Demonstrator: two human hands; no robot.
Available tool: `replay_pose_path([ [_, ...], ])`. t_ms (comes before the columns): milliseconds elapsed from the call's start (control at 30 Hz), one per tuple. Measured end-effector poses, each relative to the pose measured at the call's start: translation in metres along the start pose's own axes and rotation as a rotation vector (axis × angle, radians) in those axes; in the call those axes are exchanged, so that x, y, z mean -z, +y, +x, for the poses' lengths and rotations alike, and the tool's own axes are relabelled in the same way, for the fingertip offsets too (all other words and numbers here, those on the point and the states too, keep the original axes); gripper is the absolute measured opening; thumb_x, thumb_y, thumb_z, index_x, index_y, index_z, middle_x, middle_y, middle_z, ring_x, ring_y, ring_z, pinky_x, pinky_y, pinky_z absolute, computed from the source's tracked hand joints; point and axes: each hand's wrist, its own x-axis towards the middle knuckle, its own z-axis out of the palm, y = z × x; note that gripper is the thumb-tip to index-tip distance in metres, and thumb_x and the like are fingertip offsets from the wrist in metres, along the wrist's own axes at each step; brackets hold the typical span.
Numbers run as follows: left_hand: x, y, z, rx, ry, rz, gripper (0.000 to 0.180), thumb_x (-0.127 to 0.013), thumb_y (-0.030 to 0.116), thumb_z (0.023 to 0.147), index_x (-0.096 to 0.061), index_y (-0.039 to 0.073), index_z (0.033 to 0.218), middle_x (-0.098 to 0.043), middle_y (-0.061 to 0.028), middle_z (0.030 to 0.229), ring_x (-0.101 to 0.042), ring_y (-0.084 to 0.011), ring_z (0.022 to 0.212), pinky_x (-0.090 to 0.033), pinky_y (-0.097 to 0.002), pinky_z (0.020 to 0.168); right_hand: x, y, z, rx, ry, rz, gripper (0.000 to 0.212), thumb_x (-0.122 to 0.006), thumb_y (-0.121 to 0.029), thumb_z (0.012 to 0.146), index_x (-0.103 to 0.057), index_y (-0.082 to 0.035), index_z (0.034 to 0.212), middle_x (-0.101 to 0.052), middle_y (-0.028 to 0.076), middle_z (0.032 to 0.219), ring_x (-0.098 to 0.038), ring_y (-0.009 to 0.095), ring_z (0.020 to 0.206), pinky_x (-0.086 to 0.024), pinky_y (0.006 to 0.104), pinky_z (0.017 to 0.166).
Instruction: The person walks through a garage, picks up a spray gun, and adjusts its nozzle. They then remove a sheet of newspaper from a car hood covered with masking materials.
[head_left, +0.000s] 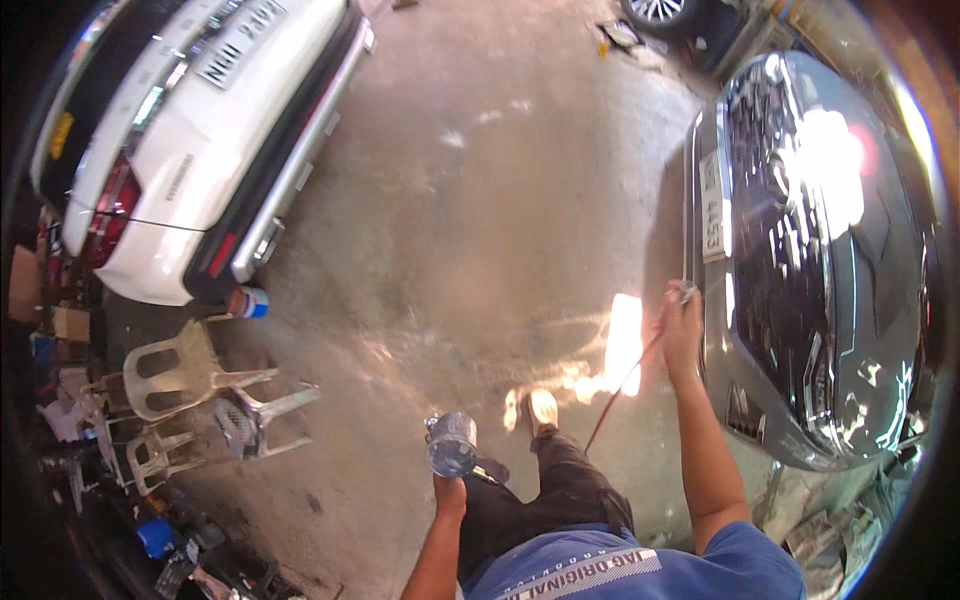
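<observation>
My left hand is closed under a grey metal cup with a small fitting on its side, which looks like the cup of a spray gun. It is in front of my dark trousers, and the grip is mostly hidden. Out to the right, my right hand is closed around the end of a thin reddish hose. A small shiny metal fitting shows at its fingers. This hand is close to the front bumper of the dark grey car; whether it touches the bumper I cannot tell.
A white car stands at the left, its rear toward the concrete floor. Below it are a worn plastic chair, a blue-and-white can and clutter. A wheel lies at the far right; crumpled paper is at the lower right.
</observation>
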Motion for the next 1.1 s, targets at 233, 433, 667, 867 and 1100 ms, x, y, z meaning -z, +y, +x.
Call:
replay_pose_path([
  [233,0.015,0.136,0.028,-0.009,-0.129,-0.164,0.034,-0.059,0.024,0.095,-0.054,0.008,0.125,-0.062,-0.0043,0.109,-0.065,-0.023,0.098,-0.049,-0.0412,0.094,0.027,-0.196,-0.053,0.369,0.226,0.432,0.037,-0.045,-0.029,0.107,-0.054,-0.009,0.136,-0.044,-0.006,0.08,-0.036,0.001,0.061,-0.027,0.0166,0.05],
  [433,0.038,0.253,0.039,-0.012,-0.329,-0.401,0.017,-0.055,0.022,0.095,-0.054,0.008,0.105,-0.059,-0.0071,0.091,-0.066,-0.0278,0.086,-0.053,-0.0471,0.09,-0.053,-0.137,-0.205,0.181,-0.154,-0.081,0.037,-0.052,-0.007,0.098,-0.056,-0.004,0.135,-0.061,0.007,0.122,-0.051,0.011,0.086,-0.046,0.0268,0.082],
  [667,0.042,0.356,0.072,-0.058,-0.408,-0.511,0.036,-0.051,0.05,0.099,-0.054,0.014,0.105,-0.058,-0.0041,0.081,-0.051,-0.0174,0.061,-0.046,-0.0406,0.064,-0.174,-0.16,-0.306,0.106,-0.37,-0.24,0.035,-0.059,-0.029,0.101,-0.06,-0.011,0.131,-0.07,0.021,0.097,-0.068,0.033,0.087,-0.052,0.0386,0.078],
  [867,0.008,0.445,0.055,-0.12,-0.43,-0.527,0.048,-0.051,0.06,0.097,-0.048,0.013,0.106,-0.05,-0.0029,0.086,-0.048,-0.0156,0.062,-0.045,-0.0381,0.065,-0.224,-0.214,-0.303,0.181,-0.324,-0.145,0.027,-0.061,-0.03,0.1,-0.062,-0.007,0.115,-0.061,0.015,0.077,-0.057,0.024,0.066,-0.048,0.035,0.066],
  [1100,-0.004,0.451,0.04,-0.128,-0.421,-0.501,0.05,-0.052,0.061,0.097,-0.044,0.012,0.101,-0.049,-0.0022,0.085,-0.047,-0.0148,0.063,-0.043,-0.0362,0.066,-0.252,-0.228,-0.317,0.128,-0.246,-0.115,0.032,-0.058,-0.035,0.101,-0.058,-0.007,0.118,-0.064,0.02,0.077,-0.063,0.038,0.069,-0.048,0.0446,0.065],
])
